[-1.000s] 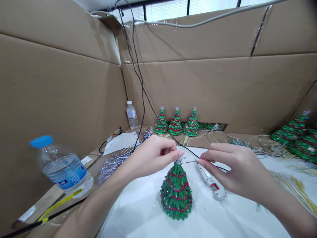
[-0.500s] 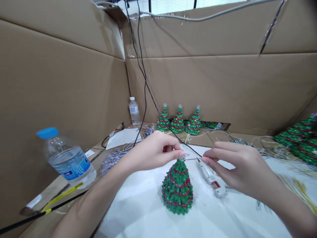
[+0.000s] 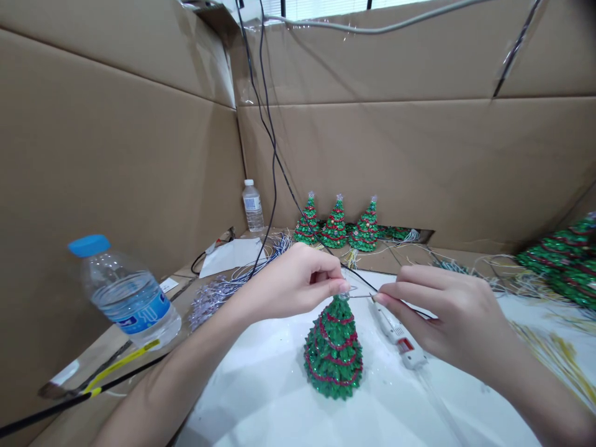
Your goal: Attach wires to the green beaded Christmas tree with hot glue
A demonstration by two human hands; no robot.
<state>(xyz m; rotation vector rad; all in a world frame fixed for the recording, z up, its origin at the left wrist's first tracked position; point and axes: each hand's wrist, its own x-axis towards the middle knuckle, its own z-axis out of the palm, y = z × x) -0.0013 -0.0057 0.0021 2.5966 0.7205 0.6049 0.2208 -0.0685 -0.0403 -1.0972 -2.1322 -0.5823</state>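
Observation:
A small green tree (image 3: 334, 354) with red garlands stands upright on the white board (image 3: 261, 397). My left hand (image 3: 310, 279) is closed at the treetop, thumb and finger pinching a small clear piece there. From that pinch a thin wire (image 3: 361, 296) runs right to my right hand (image 3: 419, 301), whose thumb and forefinger are pressed together on its end. Just below my right hand lies a white pen-like tool (image 3: 403, 344) with a red patch, its tip near the wire.
Three decorated trees (image 3: 335, 223) stand at the back. More trees (image 3: 568, 261) and yellow wires (image 3: 556, 357) lie right. On the left are a large bottle (image 3: 135, 304), a small bottle (image 3: 252, 208) and purple tinsel-like wires (image 3: 209, 302). Black cables (image 3: 274, 149) hang across the middle.
My right hand has shifted slightly left and its fingers sit closer together. My left hand keeps its pinch at the treetop. The view has tilted very slightly.

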